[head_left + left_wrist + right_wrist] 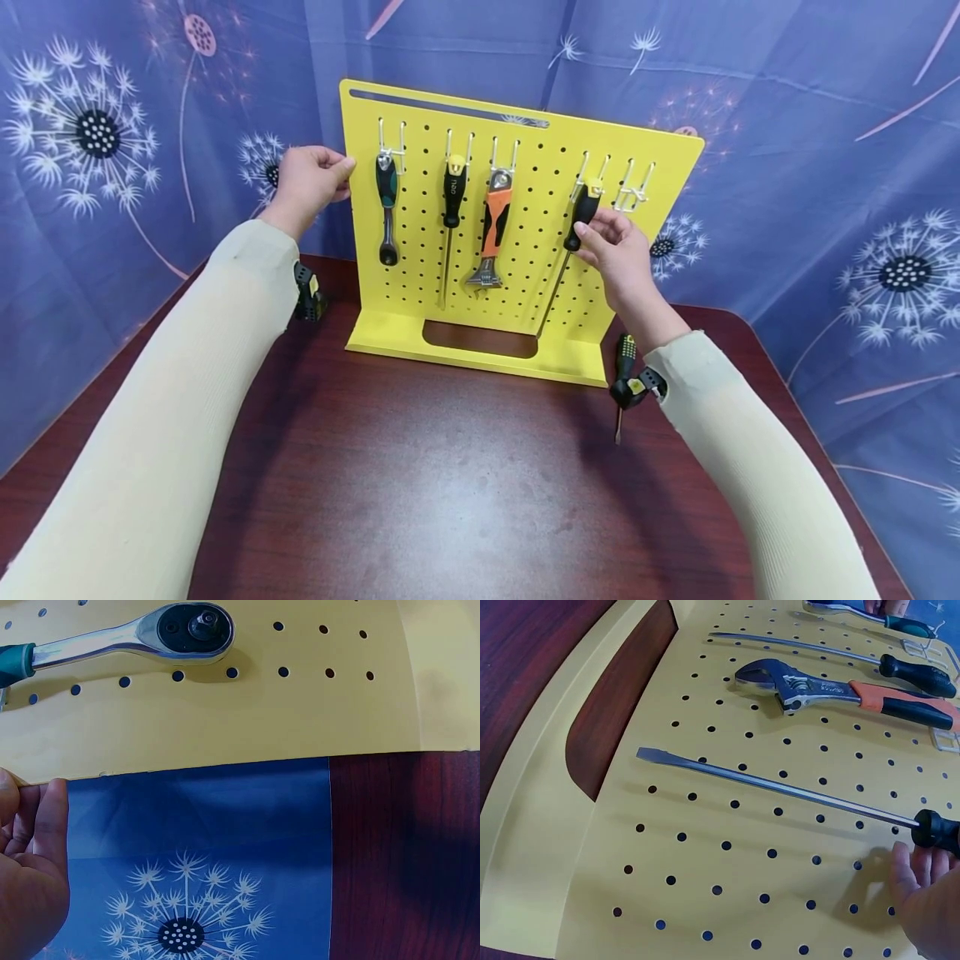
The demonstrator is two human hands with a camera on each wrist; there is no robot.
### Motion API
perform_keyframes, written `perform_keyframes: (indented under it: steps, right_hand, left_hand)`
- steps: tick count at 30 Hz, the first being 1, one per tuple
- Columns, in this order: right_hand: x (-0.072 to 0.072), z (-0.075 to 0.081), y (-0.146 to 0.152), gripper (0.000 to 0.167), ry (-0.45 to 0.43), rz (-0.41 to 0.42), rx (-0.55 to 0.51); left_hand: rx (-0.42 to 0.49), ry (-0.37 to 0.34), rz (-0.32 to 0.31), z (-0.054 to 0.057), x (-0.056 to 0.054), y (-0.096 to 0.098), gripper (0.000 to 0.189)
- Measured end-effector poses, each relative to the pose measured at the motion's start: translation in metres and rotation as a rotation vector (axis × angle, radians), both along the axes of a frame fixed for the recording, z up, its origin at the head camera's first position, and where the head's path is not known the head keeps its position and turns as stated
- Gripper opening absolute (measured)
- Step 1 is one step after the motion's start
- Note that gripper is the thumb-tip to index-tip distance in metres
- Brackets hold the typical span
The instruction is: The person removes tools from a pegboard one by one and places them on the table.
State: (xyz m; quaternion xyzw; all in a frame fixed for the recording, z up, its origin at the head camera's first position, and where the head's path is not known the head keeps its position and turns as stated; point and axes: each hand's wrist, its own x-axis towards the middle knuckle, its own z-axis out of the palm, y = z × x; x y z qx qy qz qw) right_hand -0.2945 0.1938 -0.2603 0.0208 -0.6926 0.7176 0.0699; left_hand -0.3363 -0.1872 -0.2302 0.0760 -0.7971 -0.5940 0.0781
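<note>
A yellow pegboard (660, 150) stands upright on the table. At its left edge, my left hand (309, 187) pinches the board between thumb and fingers. My right hand (618, 250) holds a flat-blade screwdriver (581, 215) by its black handle, at a white hook on the board's right side. The blade, plain in the right wrist view, slants down in front of the holes. To the left hang an adjustable wrench (495, 221) with an orange and black handle, another screwdriver (453, 196), and a ratchet wrench (386, 187). Whether the held screwdriver rests on its hook, I cannot tell.
Another white hook (632, 196) sits near the board's right edge. A black and yellow screwdriver (626, 354) lies on the table (450, 467) beside my right wrist, partly hidden by the wrist camera. A blue curtain (825, 125) with dandelions hangs behind the table.
</note>
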Motion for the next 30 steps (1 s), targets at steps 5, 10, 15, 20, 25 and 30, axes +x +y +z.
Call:
perform_keyframes:
  steps: [5,10,15,20,25,30]
  right_hand:
    - [0.002,-0.001,-0.001,0.014,0.009,0.009,-0.023]
    - [0.006,-0.001,-0.001,0.012,0.005,0.025,-0.053]
    - [0.011,-0.001,0.0,0.012,0.016,0.027,-0.068]
    - [0.015,-0.002,0.001,0.011,0.038,0.043,-0.092]
    - [0.017,-0.002,0.001,0.012,0.05,0.046,-0.085]
    - [0.02,0.0,0.001,0.012,0.049,0.039,-0.094]
  left_hand:
    - [-0.008,-0.004,0.003,0.0,0.0,-0.001,0.03]
    - [-0.021,-0.014,0.009,0.001,0.0,-0.001,0.035]
    - [-0.027,0.001,0.001,0.0,0.001,0.0,0.034]
    - [-0.044,0.009,-0.004,0.0,0.001,0.001,0.035]
    - [-0.046,0.018,-0.009,0.0,0.002,0.0,0.031]
    - [-0.056,0.014,-0.014,0.0,0.002,0.0,0.032]
